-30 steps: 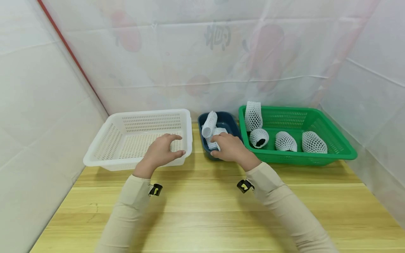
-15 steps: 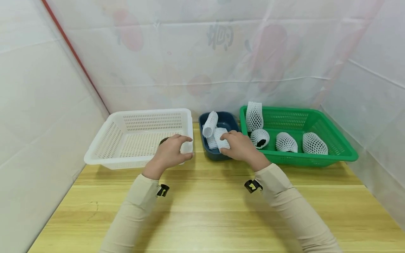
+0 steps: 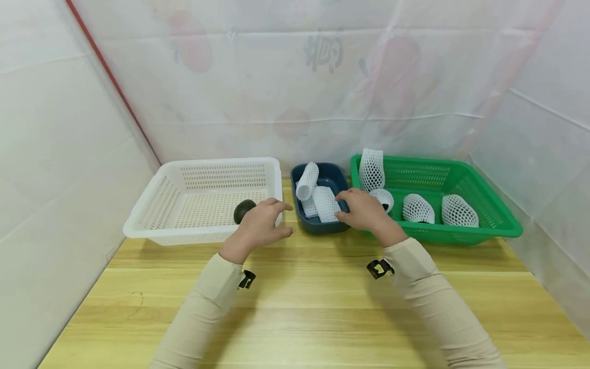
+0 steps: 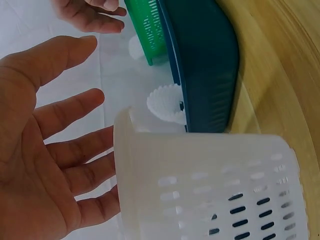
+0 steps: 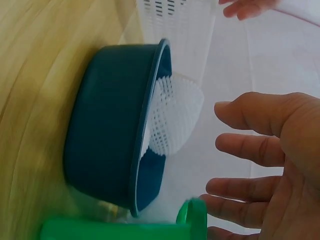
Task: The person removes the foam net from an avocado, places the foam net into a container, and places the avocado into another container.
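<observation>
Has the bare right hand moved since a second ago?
Yes. In the head view, the bare right hand has shifted rightward against the dark blue rectangular plastic basin, toward the perforated green plastic basket.

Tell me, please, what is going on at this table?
A person's left hand is open and empty by the rim of the white basket, with a dark round item lying inside. The right hand, also open and empty, is near the blue bin and the green basket. White foam sleeves are in the blue bin, with more in the green basket.
</observation>
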`<state>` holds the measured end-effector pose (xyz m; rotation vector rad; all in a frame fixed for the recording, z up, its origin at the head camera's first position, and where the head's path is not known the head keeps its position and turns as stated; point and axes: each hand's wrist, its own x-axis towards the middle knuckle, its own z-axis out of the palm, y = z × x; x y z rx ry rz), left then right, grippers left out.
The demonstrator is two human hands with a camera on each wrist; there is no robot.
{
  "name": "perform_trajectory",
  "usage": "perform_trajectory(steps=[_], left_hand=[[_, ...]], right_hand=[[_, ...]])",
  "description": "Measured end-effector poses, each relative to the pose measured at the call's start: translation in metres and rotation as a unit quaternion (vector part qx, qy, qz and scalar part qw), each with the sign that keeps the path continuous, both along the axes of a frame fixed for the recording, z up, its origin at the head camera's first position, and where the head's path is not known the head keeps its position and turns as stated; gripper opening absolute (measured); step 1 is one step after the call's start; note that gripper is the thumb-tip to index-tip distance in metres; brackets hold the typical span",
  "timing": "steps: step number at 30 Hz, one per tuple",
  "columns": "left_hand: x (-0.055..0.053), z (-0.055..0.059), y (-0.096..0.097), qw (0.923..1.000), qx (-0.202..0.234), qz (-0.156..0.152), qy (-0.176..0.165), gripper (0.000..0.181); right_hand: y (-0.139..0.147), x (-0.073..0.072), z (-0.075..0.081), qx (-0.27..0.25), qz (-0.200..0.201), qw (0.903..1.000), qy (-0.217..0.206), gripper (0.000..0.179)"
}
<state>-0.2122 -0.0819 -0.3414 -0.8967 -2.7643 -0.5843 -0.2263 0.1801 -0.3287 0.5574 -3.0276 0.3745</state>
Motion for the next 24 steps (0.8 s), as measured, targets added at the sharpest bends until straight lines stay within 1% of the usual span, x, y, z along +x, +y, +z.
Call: perform_trajectory(steps=[4, 9, 12, 15, 21, 24], left_hand=[[0.0, -0.001, 0.005, 0.9999, 0.003, -0.011, 0.005, 0.045], [0.001, -0.003, 0.012, 0.9992, 0.015, -0.032, 0.022, 0.043], [0.002, -0.002, 0.015, 0.9989, 0.002, -0.031, 0.036, 0.044], [0.002, -0.002, 0.018, 0.9986, -0.021, -0.025, 0.042, 0.046], [0.003, -0.006, 0.026, 0.9968, -0.053, -0.023, 0.055, 0.045], [0.004, -0.008, 0.03, 0.996, -0.063, -0.02, 0.059, 0.045]], right_hand=[[0.008, -0.003, 0.0, -0.018, -0.004, 0.9998, -0.012, 0.039], [0.017, -0.008, 0.002, -0.032, -0.008, 0.9991, -0.025, 0.036], [0.021, -0.01, 0.004, -0.031, -0.011, 0.9991, -0.026, 0.036], [0.025, -0.012, 0.005, -0.027, -0.016, 0.9991, -0.027, 0.036], [0.032, -0.015, 0.005, -0.029, -0.021, 0.9992, -0.02, 0.034], [0.037, -0.018, 0.002, -0.039, -0.035, 0.9982, -0.029, 0.038]])
